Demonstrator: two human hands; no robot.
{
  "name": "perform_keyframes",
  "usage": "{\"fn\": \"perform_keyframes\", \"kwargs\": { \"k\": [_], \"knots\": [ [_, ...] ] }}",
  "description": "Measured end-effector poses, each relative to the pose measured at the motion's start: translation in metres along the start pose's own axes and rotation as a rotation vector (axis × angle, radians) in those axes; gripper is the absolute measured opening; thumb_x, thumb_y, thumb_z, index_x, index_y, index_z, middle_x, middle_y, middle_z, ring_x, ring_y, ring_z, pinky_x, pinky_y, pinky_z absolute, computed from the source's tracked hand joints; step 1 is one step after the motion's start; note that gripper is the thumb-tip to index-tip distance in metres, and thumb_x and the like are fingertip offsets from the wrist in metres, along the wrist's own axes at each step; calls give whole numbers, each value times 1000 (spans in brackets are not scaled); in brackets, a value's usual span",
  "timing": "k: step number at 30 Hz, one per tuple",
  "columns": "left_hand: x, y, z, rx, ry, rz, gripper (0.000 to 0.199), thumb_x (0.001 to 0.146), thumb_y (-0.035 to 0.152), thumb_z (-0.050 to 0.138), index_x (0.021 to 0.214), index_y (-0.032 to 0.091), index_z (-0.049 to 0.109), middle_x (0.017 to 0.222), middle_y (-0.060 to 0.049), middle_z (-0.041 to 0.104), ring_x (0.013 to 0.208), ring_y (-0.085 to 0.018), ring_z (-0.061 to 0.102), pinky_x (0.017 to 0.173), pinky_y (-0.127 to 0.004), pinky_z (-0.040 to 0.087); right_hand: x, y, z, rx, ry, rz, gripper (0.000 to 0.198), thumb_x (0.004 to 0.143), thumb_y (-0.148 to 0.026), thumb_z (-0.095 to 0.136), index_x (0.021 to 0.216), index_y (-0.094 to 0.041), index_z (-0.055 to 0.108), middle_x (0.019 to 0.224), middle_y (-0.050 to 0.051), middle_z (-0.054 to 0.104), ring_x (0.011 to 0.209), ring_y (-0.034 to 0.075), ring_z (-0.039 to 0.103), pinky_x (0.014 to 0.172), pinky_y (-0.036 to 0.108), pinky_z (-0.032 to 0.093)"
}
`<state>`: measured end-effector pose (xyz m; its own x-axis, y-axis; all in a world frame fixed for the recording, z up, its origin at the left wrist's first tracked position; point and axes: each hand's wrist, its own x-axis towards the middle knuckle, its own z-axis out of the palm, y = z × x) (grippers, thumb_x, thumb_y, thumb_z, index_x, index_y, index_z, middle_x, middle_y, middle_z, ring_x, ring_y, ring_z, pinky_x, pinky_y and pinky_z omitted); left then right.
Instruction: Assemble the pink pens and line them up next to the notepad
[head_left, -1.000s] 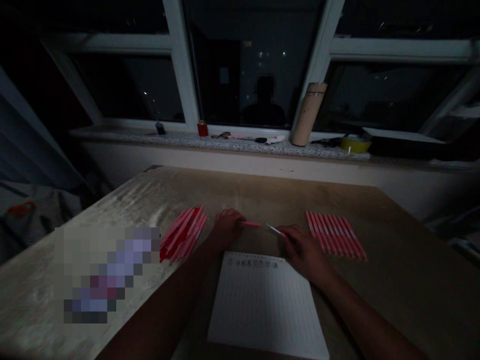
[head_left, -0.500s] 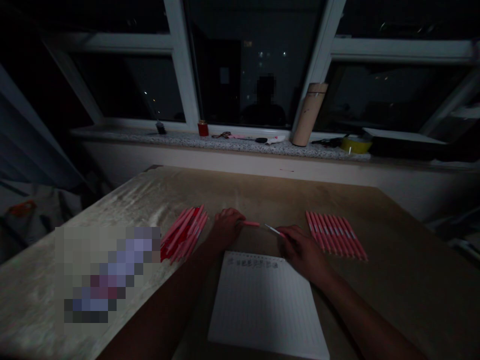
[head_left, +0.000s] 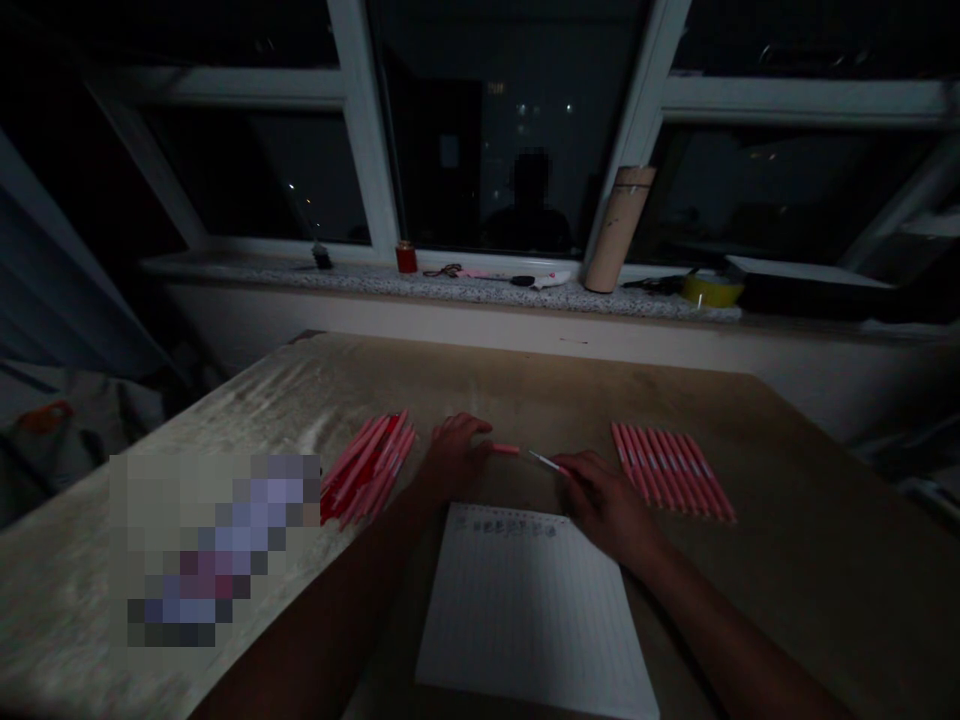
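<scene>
Between the fingertips of my left hand (head_left: 457, 447) is one end of a pink pen cap (head_left: 505, 450), pointing right. My right hand (head_left: 604, 497) grips a pink pen (head_left: 551, 464), its pale bare tip aimed at the cap with a small gap between them. Below both hands lies an open ruled notebook (head_left: 529, 610) with a row of scribbled marks near its top. A loose heap of pink pens (head_left: 386, 460) on a red wrapper is left of my left hand. To the right, several pink pens (head_left: 667, 465) lie side by side in a neat row.
All this rests on a brownish table (head_left: 525, 385). A blurred-out item (head_left: 225, 550) lies at the left. On the window sill (head_left: 360, 283) stand a wooden-looking cylinder (head_left: 619, 230), a small red jar (head_left: 406, 257) and a roll of yellow tape (head_left: 711, 291).
My left index finger has lifted and straightened a little above the cap. The pen in my right hand and the pens on the table look almost unmoved.
</scene>
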<state>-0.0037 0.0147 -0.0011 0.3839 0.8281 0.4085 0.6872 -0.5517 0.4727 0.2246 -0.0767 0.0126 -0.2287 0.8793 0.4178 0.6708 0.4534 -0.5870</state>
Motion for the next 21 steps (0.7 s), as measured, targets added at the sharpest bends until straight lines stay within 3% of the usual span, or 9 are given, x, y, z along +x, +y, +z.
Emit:
{"fn": "perform_keyframes", "kwargs": {
  "k": [6,10,21],
  "knots": [
    [-8,37,-11,-226,26,214,23,84,36,51,88,17,62,92,-6,61,90,-17,55,84,-34,40,-1,-2,-1,-64,-28,-1,28,85,-15,41,106,-21,58,96,7,59,89,18,56,79,32,45],
    [-12,46,-11,-225,-18,209,23,85,36,50,89,17,62,89,-5,62,89,-17,55,85,-33,39,0,-5,-1,-105,-67,10,29,85,-14,41,106,-21,59,96,7,59,88,18,56,79,33,45],
    [-8,40,-10,-206,-58,150,23,87,32,47,85,17,64,85,-4,62,85,-16,55,83,-30,38,0,-2,-1,-178,-82,23,31,83,-13,42,107,-22,60,96,6,60,85,18,57,78,32,45]
  ]
}}
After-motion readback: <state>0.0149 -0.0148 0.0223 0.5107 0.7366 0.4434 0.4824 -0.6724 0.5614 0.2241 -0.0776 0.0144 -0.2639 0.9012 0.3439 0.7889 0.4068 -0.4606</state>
